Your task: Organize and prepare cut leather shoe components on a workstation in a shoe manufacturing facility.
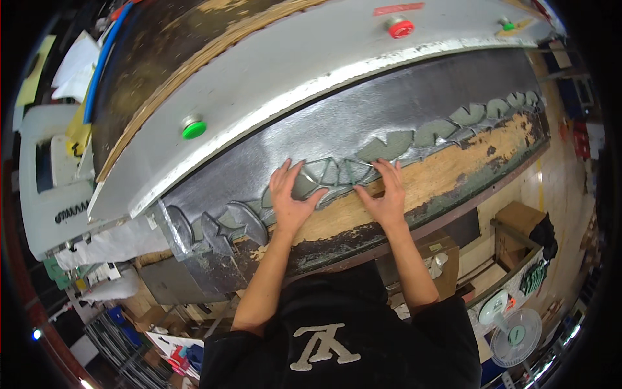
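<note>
A thin-walled cutting die [328, 172], an open metal frame with greenish edges and slanting cross-bars, rests on a strip of grey-green sheet material [385, 145]. My left hand [292, 198] grips its left end, fingers on the far edge and thumb on the near one. At the right end, my right hand [385, 193] holds it the same way, thumb and fingers curved around the frame. The strip's edge is scalloped by cut-outs running off to the right. Dark grey curved cut pieces [246, 222] lie left of my left hand, some apparently stacked.
Beyond the work surface runs a grey machine beam [278, 84] with a green button [194, 128] and a red button [401, 28]. Worn wooden board [427, 175] shows along the near side. At lower right stand a fan [516, 336] and a cardboard box [518, 223].
</note>
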### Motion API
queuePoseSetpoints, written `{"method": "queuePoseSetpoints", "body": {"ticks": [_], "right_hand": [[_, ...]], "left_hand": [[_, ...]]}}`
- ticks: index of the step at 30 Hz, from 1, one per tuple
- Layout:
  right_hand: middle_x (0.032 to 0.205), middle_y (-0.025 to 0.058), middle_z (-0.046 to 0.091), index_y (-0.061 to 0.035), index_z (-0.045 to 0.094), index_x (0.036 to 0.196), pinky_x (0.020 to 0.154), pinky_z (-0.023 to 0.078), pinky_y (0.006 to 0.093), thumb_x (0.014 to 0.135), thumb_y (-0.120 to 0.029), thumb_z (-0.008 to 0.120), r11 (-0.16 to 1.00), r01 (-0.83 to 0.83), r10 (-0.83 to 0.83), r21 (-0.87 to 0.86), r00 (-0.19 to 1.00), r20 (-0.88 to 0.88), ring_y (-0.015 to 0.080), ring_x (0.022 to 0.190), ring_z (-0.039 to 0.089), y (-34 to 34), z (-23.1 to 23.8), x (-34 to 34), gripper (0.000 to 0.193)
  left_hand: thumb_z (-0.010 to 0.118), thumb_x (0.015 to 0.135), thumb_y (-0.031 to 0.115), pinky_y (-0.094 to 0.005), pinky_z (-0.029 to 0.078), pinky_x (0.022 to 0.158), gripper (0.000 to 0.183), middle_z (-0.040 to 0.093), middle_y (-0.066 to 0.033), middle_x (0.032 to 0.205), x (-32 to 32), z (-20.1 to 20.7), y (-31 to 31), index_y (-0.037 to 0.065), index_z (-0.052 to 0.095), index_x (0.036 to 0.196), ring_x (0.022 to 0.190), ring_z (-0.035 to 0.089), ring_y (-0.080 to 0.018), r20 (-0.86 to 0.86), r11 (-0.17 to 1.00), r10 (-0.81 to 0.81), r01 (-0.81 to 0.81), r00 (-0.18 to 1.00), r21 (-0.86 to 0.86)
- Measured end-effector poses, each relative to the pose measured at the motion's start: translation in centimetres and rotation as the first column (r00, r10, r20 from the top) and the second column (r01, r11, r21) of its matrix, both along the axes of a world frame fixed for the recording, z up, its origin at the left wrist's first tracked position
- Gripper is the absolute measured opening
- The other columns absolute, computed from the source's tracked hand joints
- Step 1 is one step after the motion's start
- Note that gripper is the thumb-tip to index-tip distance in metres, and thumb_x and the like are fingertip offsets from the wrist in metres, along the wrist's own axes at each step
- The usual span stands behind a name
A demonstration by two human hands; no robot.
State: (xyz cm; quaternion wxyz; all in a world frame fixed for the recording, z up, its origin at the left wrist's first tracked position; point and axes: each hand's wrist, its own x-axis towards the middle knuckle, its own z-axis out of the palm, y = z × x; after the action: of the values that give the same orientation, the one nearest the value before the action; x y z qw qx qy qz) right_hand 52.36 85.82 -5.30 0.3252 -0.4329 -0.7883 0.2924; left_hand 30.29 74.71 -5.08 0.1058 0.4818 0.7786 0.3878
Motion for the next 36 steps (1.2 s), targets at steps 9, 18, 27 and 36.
{"method": "queuePoseSetpoints", "body": {"ticks": [9, 18, 27, 36], "right_hand": [[0.13, 0.0207, 0.07, -0.0038, 0.064, 0.13, 0.123, 0.036, 0.0614, 0.071, -0.012, 0.096, 0.999, -0.001, 0.0, 0.055, 1.0, 0.013, 0.0405, 0.127, 0.065, -0.2, -0.3, 0.2, 0.067], [0.132, 0.0217, 0.069, -0.0033, 0.064, 0.131, 0.124, 0.035, 0.0604, 0.071, -0.011, 0.095, 0.999, -0.01, 0.008, 0.053, 1.0, 0.027, 0.0407, 0.128, 0.065, -0.2, -0.4, 0.1, 0.067], [0.133, 0.0219, 0.068, -0.0034, 0.063, 0.132, 0.124, 0.034, 0.0601, 0.072, -0.013, 0.095, 1.0, -0.009, 0.008, 0.03, 0.999, 0.045, 0.0411, 0.128, 0.064, 0.1, 0.1, 0.1, 0.069], [0.133, 0.0202, 0.065, -0.0043, 0.063, 0.135, 0.106, 0.049, 0.0509, 0.076, -0.021, 0.095, 0.993, -0.086, 0.087, 0.082, 0.996, -0.008, 0.0399, 0.122, 0.063, -4.1, 5.2, 0.7, 0.068]], "left_hand": [[0.101, 0.064, 0.038, -0.0549, 0.039, 0.119, 0.077, 0.064, -0.0208, 0.147, 0.0, -0.4, -0.4, 0.013, 0.074, 0.132, 0.137, 0.056, -0.0426, 0.032, 0.999, 0.038, -0.038, 0.999, 0.007], [0.1, 0.065, 0.037, -0.0543, 0.038, 0.12, 0.076, 0.062, -0.0221, 0.149, -0.3, -0.3, -0.5, 0.013, 0.074, 0.132, 0.137, 0.056, -0.0424, 0.08, 1.0, 0.027, -0.027, 0.996, 0.01], [0.099, 0.068, 0.038, -0.0543, 0.038, 0.12, 0.075, 0.067, -0.0233, 0.14, -0.4, 0.9, -0.1, 0.009, 0.073, 0.131, 0.135, 0.059, -0.0403, 0.06, 0.999, 0.005, -0.007, 0.998, 0.033], [0.091, 0.084, 0.014, -0.036, 0.056, 0.1, 0.077, 0.074, -0.0155, 0.121, -3.8, 5.1, -0.9, 0.0, 0.052, 0.15, 0.11, 0.071, -0.0225, 0.491, 0.931, 0.072, -0.235, 0.868, 0.279]]}}
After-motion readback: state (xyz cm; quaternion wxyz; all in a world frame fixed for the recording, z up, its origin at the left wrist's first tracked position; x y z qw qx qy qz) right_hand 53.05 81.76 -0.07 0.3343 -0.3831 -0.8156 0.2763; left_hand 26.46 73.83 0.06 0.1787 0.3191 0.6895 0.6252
